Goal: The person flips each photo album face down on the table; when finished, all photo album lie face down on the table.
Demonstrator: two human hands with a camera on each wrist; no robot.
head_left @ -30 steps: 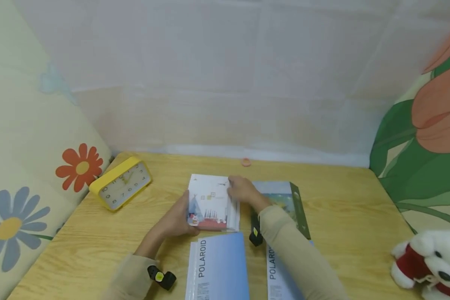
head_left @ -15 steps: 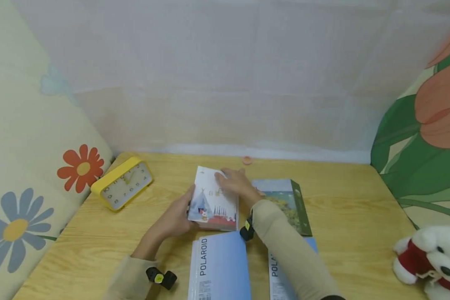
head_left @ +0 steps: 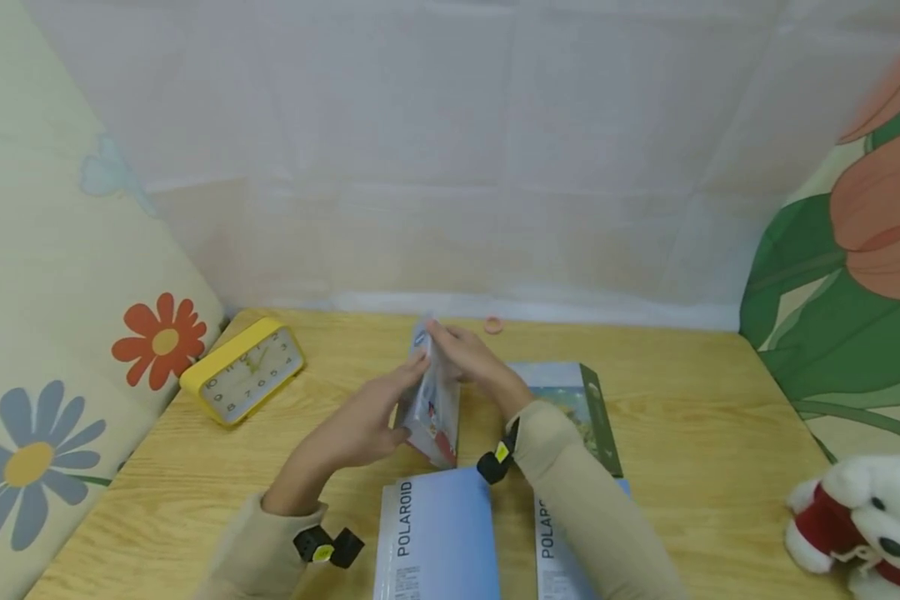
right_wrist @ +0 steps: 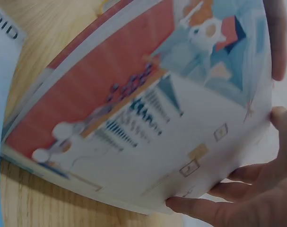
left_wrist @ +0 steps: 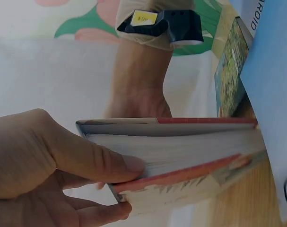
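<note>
A thick hardcover book (head_left: pixel 431 412) with a white cover, a tent drawing and a red band stands tilted on edge at the table's middle. My left hand (head_left: pixel 360 417) grips its left edge; in the left wrist view the thumb (left_wrist: pixel 105 163) lies along the page edges, the fingers beyond the near cover. My right hand (head_left: pixel 476 362) holds the upper right side; in the right wrist view its fingers (right_wrist: pixel 195 208) reach the printed cover (right_wrist: pixel 148 132) and its edge. Some fingertips are hidden behind the book.
A blue POLAROID book (head_left: pixel 450 533) stands in front, another POLAROID book (head_left: pixel 558 550) to its right, partly under my sleeve. Behind that is a green illustrated book (head_left: pixel 600 417). A yellow clock (head_left: pixel 247 371) is at left, a white plush toy (head_left: pixel 862 517) at right, a pink ring (head_left: pixel 492 326) at back.
The white book has turned from lying face up to standing on its edge. My right hand has shifted left with it, and my left hand has followed its edge upward.
</note>
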